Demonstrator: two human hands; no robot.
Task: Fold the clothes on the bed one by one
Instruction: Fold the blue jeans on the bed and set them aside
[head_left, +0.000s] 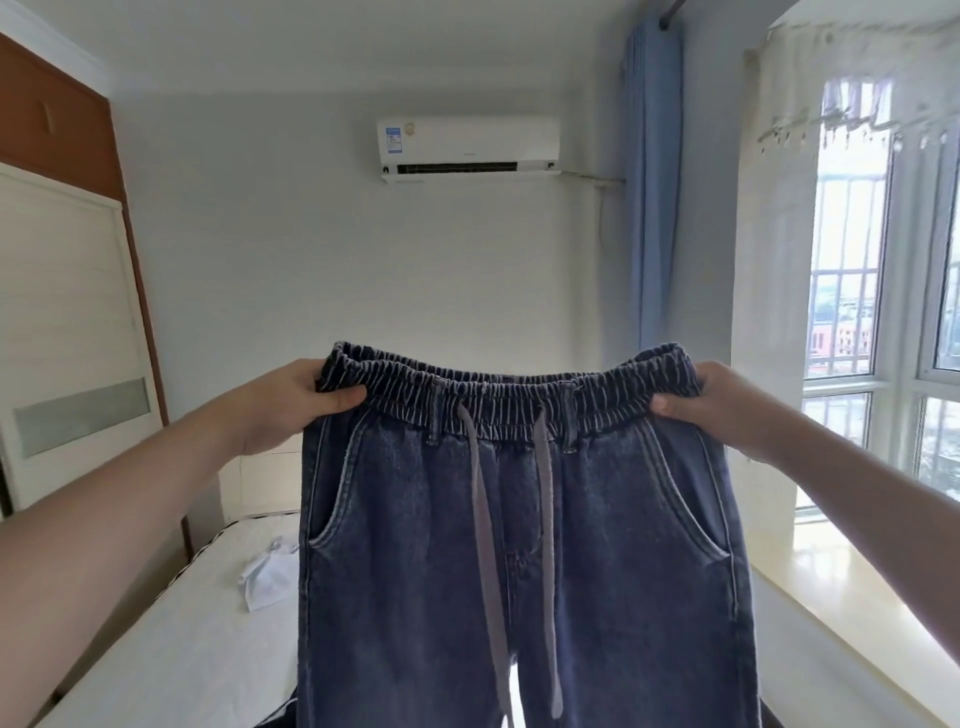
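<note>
- Denim trousers (519, 545), dark blue with an elastic waistband, hang upright in mid-air above the bed (171, 654), front side facing the camera, legs running out of frame below.
- Left hand (291, 405) pinches the waistband's left corner, thumb over the front and fingers curled behind; right hand (722, 400) grips the opposite corner the same way, so the band is stretched nearly level between them.
- Two grey drawstrings (485, 519) dangle loose down the front, well past the pockets.
- A small crumpled white garment (267, 571) lies on the mattress behind the trousers, apparently waiting its turn.
- Judged from this pose, the step in hand is spreading the trousers out before the first fold. Doing it well likely means keeping both corners level, bringing one hand to the other so leg lies over leg with side seams matched, and tucking the drawstrings inside so they do not trail out.
</note>
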